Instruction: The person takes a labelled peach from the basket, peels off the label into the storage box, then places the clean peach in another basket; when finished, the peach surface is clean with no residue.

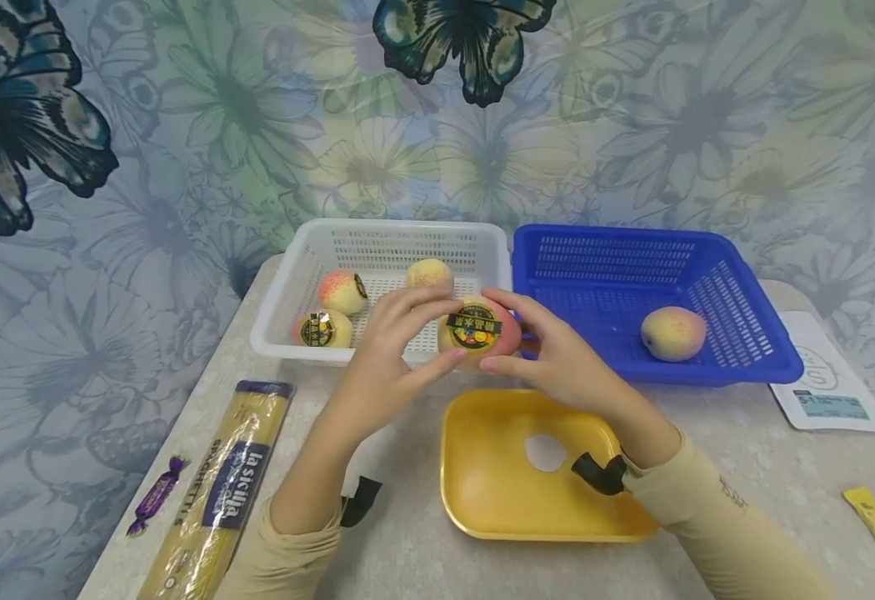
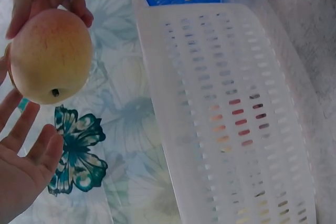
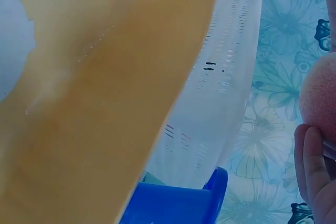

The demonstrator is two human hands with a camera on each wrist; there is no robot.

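Note:
Both hands hold one yellow-pink fruit with a round dark sticker above the table, in front of the two baskets. My left hand pinches its left side between thumb and fingers. My right hand grips its right side. In the left wrist view the fruit shows its stem end, with my left fingers below it and the other hand's fingers above. Only an edge of the fruit shows in the right wrist view. Directly below the hands lies a yellow tray.
A white basket behind the hands holds three similar fruits. To its right a blue basket holds one fruit. A spaghetti packet and a purple sweet lie left; a white pouch and small yellow wrapper lie right.

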